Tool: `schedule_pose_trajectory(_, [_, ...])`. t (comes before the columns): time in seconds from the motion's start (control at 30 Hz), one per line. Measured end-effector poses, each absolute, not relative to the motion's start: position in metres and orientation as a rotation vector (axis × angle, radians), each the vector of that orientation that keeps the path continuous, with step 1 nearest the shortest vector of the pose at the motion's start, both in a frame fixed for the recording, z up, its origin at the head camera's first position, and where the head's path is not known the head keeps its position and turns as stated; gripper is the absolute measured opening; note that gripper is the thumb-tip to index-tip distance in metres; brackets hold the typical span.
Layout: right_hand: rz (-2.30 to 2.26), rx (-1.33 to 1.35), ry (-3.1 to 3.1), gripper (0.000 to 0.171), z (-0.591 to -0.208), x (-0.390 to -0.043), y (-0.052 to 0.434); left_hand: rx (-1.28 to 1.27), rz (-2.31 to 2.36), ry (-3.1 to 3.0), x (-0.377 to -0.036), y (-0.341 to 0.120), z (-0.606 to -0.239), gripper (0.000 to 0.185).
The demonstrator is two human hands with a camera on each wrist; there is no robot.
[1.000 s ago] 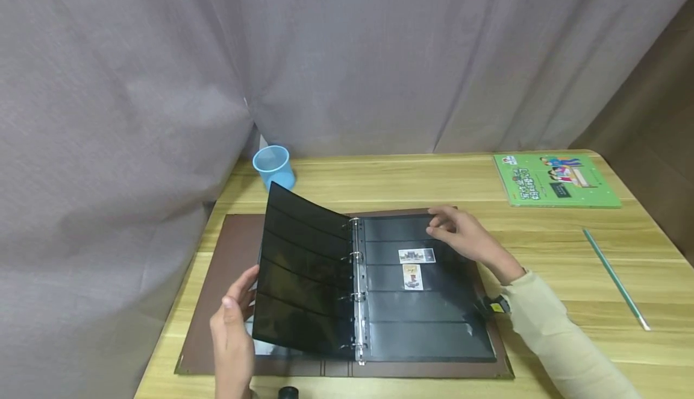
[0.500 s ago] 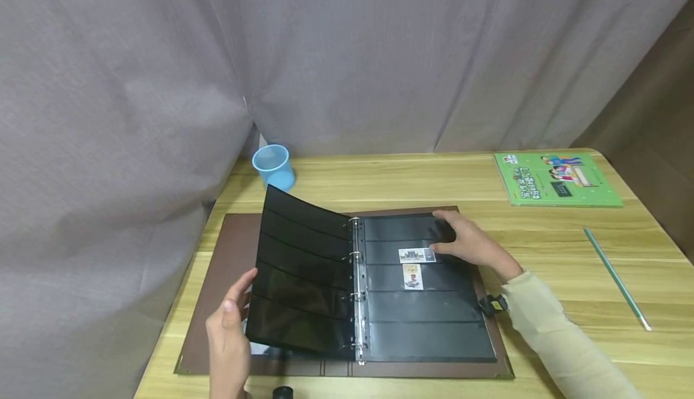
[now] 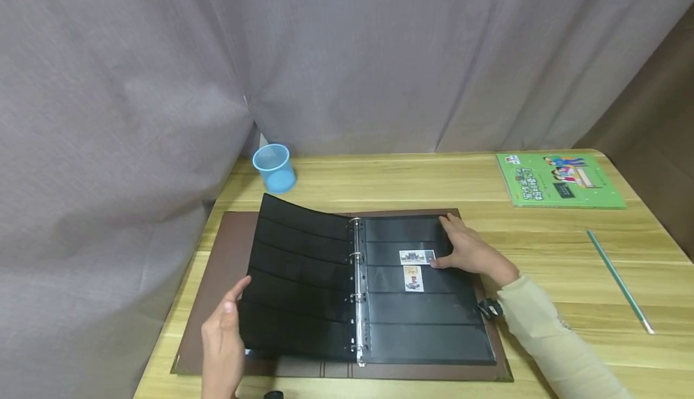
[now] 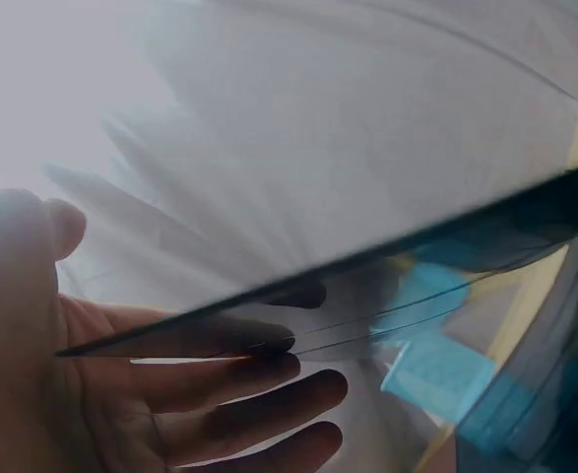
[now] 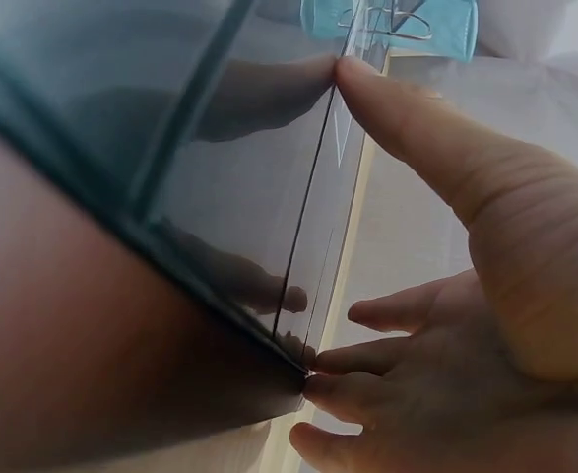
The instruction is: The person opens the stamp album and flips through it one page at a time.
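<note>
A brown ring-binder stamp album (image 3: 214, 320) lies spread on the table. Its raised black pocket page (image 3: 295, 278) slants up on the left of the rings. Behind that page's outer edge, my left hand (image 3: 223, 345) supports it on fairly straight fingers, the thumb apart from it in the left wrist view. On the flat right page (image 3: 428, 345) sit two stamps, a wide one (image 3: 413, 257) above an upright one (image 3: 413, 279). My right hand (image 3: 473, 251) lies at this page's outer edge, thumb tip on the wide stamp's right end, fingers extended toward the top corner.
A light blue cup (image 3: 275, 170) stands behind the album at the left. Toward the right are a green book (image 3: 561, 181) and a green pencil (image 3: 620, 281). A grey curtain (image 3: 347, 61) hangs along the table's back and left sides.
The raised page has tilted lower to the left, my left hand moving left with it. My right thumb has come down from above the page onto the wide stamp, fingers spreading to the page's edge.
</note>
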State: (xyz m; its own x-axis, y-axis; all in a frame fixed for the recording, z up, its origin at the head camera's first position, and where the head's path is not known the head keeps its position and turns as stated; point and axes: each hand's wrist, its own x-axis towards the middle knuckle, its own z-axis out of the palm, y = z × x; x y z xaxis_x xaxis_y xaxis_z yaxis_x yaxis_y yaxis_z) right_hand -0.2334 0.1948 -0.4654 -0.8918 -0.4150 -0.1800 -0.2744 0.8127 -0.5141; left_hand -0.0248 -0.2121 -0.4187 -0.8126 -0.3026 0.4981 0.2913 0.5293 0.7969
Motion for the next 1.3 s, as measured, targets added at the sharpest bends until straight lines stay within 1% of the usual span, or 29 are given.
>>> schedule_pose_trajectory(0.13, [-0.702, -0.505, 2.696, 0.113, -0.465, -0.232, 0.194, 0.102, -1.254, -2.230, -0.026, -0.213, -0.421, 0.039])
schedule_pose_trajectory(0.3, [-0.666, -0.528, 2.699, 0.111, -0.467, -0.232, 0.196, 0.246, -1.249, -2.330, -0.027, -0.214, -0.425, 0.033])
schedule_pose_trajectory(0.53, [-0.641, -0.555, 2.716, 0.106, -0.465, -0.231, 0.193, 0.408, -1.254, -2.466, -0.029, -0.217, -0.430, 0.038])
schedule_pose_trajectory(1.3, [-0.587, -0.522, 2.745, 0.103, -0.460, -0.228, 0.190, 0.588, -1.133, -2.778, -0.036, -0.228, -0.451, 0.049])
